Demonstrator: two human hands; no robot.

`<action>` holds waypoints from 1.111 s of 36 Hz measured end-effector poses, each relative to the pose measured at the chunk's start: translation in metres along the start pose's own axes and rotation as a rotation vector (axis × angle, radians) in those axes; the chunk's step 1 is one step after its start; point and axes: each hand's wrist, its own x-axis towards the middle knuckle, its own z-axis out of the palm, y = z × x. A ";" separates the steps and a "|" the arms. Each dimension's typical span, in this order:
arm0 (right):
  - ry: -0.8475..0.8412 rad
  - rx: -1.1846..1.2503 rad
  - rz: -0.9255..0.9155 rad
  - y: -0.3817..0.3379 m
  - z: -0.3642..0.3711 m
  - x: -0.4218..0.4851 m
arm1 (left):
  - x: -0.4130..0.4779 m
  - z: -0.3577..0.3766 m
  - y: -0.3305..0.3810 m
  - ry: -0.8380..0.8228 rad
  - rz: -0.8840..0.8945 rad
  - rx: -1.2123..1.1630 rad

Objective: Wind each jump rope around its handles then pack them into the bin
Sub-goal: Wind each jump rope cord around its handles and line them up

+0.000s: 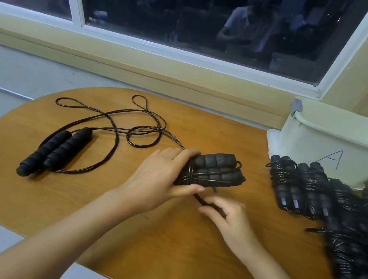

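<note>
The fingers (185, 157) of the left hand (160, 174) curl over the left end of the paired handles (217, 171) at mid-frame, with the thumb under them, gripping them side by side. A few turns of cord (199, 199) already cross the handles just beside those fingers. Below, the fingers (211, 212) of the right hand (231, 221) pinch the cord where it leaves the bundle. More cord trails up and left into loose loops on the surface (138, 240). A second rope (54, 150) lies unwound at centre left. At the right edge sits a pile (345, 227) of wound ropes, touching the white bin (336, 144) at upper right.
</note>
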 end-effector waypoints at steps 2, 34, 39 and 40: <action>-0.078 -0.241 -0.056 0.011 -0.010 -0.001 | 0.000 -0.003 -0.002 0.045 0.045 0.053; -0.096 -0.264 0.089 -0.049 -0.074 0.122 | -0.003 0.014 0.018 0.018 0.082 0.562; -0.031 -0.370 -0.047 -0.082 -0.044 0.086 | 0.009 0.019 0.007 -0.038 -0.159 0.632; -0.012 -0.410 -0.072 -0.082 -0.038 0.076 | 0.011 0.018 0.004 -0.022 -0.195 0.636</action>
